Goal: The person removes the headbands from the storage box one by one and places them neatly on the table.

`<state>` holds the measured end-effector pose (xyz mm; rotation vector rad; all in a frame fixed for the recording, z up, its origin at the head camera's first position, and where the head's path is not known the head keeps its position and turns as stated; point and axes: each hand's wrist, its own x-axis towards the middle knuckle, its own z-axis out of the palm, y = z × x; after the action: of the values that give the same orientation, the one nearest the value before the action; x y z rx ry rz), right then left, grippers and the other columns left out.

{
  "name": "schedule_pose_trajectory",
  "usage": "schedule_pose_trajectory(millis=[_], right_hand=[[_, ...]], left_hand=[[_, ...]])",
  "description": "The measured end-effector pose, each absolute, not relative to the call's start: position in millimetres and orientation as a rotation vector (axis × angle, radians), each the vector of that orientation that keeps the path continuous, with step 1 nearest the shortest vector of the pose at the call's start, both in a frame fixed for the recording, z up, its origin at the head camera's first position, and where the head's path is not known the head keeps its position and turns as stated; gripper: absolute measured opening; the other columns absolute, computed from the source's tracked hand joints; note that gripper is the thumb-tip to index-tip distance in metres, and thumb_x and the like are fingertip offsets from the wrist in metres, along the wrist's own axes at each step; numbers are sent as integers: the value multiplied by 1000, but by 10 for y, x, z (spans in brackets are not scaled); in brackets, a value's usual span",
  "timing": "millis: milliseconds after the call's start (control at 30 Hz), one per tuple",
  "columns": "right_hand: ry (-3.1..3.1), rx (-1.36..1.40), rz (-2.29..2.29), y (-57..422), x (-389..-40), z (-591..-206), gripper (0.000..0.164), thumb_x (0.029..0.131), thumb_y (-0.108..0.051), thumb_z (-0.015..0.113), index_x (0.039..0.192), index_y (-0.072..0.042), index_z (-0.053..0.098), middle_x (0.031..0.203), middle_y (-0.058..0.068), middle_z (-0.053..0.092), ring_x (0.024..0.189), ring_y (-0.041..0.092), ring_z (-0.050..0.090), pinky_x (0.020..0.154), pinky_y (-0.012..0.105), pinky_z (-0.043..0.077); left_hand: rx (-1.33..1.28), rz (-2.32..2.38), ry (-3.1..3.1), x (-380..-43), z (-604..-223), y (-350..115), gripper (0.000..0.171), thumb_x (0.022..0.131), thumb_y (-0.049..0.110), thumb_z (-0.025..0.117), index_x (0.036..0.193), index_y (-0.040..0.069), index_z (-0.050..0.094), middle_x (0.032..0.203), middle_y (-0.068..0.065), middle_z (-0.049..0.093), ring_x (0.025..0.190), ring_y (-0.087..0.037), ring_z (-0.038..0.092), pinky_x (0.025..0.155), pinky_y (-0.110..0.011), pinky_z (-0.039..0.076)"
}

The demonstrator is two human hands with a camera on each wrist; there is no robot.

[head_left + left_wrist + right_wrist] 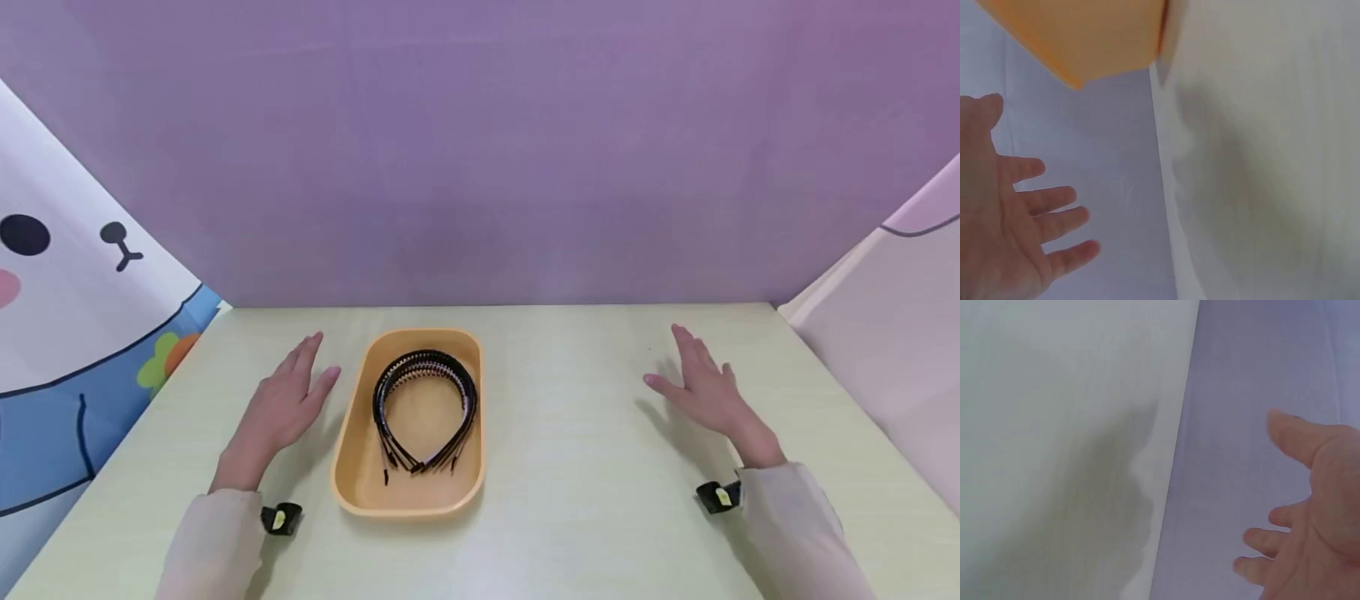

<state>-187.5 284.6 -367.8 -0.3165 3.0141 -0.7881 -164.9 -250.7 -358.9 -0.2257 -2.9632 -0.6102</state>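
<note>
Several dark headbands point(382, 400) lie nested together in a yellow-orange tray point(347, 475), their ends pointing toward the near side. Some show toothed inner edges. Just left of the tray is my left hand point(281, 408), held above the table with fingers extended and nothing in it. In the left wrist view, that hand point(1004, 219) has its fingers spread apart, with part of the tray point(1104, 37) above it. Far to the tray's right, my right hand point(705, 392) hovers over the table, also holding nothing. The right wrist view has this hand point(1316, 519) with thumb and fingers apart.
A pale table point(570, 467) carries the tray left of its middle. Behind it rises a purple cloth backdrop point(510, 167). Printed cloth with a cartoon figure point(67, 292) borders the left side, and pale cloth point(892, 325) borders the right.
</note>
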Motion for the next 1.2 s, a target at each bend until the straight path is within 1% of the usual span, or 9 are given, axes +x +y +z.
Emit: schedule_pose_trajectory(millis=[233,400,600,700,800,867,933,1033,1200], right_hand=[[2886,-405,-1007,2727,-1897,-3656,88,96,-34,54,151,2,-5,155,32,2,140,53,8,106,72,14],[2839,-431,-1077,2634,-1896,-3641,86,96,-30,56,151,2,-3,154,32,3,140,52,8,110,67,15],[2838,-455,-1086,2492,-1901,-3607,83,95,-27,58,150,4,5,154,31,11,140,50,13,110,65,18],[2849,-466,-1076,2414,-1920,-3587,80,95,-27,58,149,5,9,153,31,17,139,49,17,110,64,21],[2854,-480,-1081,2333,-1947,-3568,76,95,-24,57,149,6,13,151,31,21,137,50,23,109,63,25],[2851,-491,-1090,2278,-1963,-3555,74,95,-23,57,148,6,15,150,31,24,135,50,26,107,62,29],[2847,-498,-1099,2225,-1980,-3546,71,95,-22,57,147,6,18,149,31,26,134,50,28,105,63,32],[2827,-512,-1124,2142,-2000,-3536,69,95,-20,57,147,6,20,148,31,28,134,49,30,105,63,33],[2784,-543,-1174,1984,-2040,-3518,66,94,-16,57,146,7,22,147,30,30,133,48,33,108,59,32]], left_hand=[[-251,-949,-2928,-1602,-3579,-2476,65,104,41,28,150,-2,14,151,-31,23,136,-51,26,108,-65,24],[-236,-1081,-2898,-1547,-3577,-2427,63,104,38,30,149,-4,17,149,-32,27,132,-51,32,106,-64,30],[-198,-1236,-2868,-1463,-3625,-2398,58,104,34,33,148,-2,21,146,-31,33,131,-48,38,104,-61,36],[-160,-1323,-2822,-1422,-3658,-2374,53,103,28,36,146,-2,25,144,-29,36,129,-45,42,100,-54,44],[-118,-1425,-2761,-1390,-3675,-2329,49,102,19,39,144,-4,29,142,-28,39,127,-42,46,93,-35,52],[-102,-1484,-2717,-1374,-3679,-2295,47,101,15,41,142,-6,31,141,-29,40,126,-41,47,87,-22,52],[-98,-1542,-2682,-1363,-3681,-2264,46,100,12,42,141,-6,32,141,-28,41,125,-41,47,83,-13,48],[-102,-1602,-2648,-1344,-3689,-2231,45,99,9,43,140,-7,33,141,-28,41,125,-41,47,82,-10,47],[-88,-1646,-2645,-1290,-3691,-2202,46,97,6,43,140,-8,34,141,-28,41,126,-40,47,87,-17,51]])
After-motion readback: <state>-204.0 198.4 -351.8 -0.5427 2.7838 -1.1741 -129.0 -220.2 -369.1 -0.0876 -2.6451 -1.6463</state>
